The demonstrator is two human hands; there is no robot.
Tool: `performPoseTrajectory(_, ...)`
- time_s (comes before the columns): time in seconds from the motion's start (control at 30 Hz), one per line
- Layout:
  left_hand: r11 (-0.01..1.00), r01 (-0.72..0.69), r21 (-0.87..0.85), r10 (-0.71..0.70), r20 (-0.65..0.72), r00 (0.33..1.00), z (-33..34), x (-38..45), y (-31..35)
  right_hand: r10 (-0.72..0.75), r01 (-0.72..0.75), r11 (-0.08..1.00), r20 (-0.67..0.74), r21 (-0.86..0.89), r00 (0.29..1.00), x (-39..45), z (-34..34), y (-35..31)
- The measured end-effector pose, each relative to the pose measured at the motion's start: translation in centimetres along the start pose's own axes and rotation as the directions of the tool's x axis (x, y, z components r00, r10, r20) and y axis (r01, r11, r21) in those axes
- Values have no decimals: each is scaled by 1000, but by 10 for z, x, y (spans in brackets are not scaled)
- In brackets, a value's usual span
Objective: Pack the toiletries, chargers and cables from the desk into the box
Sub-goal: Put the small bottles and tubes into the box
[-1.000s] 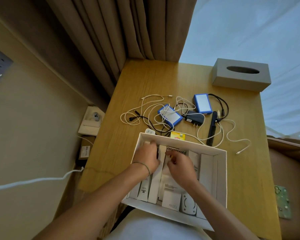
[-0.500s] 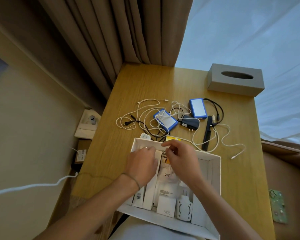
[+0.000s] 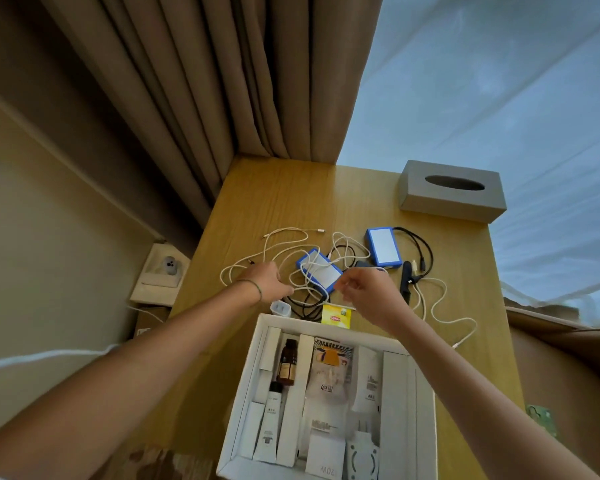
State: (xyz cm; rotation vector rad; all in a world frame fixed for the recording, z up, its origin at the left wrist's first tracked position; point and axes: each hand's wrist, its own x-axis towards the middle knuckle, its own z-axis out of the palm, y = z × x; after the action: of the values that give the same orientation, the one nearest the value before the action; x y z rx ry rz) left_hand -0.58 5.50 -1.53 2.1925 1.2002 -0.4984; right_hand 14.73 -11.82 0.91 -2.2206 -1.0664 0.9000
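Both hands are out over the desk beyond the white box — the left hand has its fingers curled down into the tangle of white cables, though whether it grips one I cannot tell. The right hand hovers with fingers loosely bent, thumb and forefinger close together, beside the nearer blue-edged charger. Toiletries lie packed in the box.

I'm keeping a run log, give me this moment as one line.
phase: reaching for cables | left hand: on white cable | right hand: curled above blue charger | box: toiletries inside
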Motion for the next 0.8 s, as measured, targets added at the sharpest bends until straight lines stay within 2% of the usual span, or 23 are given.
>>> performPoseTrajectory(0.1,997,68,39,-73,137,988,7,18,-3,-40,70,982,164,-178,986,16,2,11)
performPoseTrajectory(0.2,993,104,61,-116,238,964,12,27,-4,-4,127,938,356,-323,934,34,10,22)
performPoseTrajectory(0.33,994,98,41,-104,229,968,22,33,-6,62,174,898,508,-404,859,55,23,29)
performPoseTrajectory(0.47,991,103,-86,-76,276,958,31,36,-15,118,250,847,626,-469,771,64,42,26)
performPoseTrajectory(0.6,980,127,-155,-71,323,944,31,35,-22,138,336,798,694,-501,707,69,51,23)
performPoseTrajectory(0.73,947,168,-274,-81,301,950,34,33,-29,143,389,747,703,-538,697,67,52,21)
performPoseTrajectory(0.8,893,201,-403,-98,261,960,31,28,-32,133,351,770,672,-533,728,67,53,22)
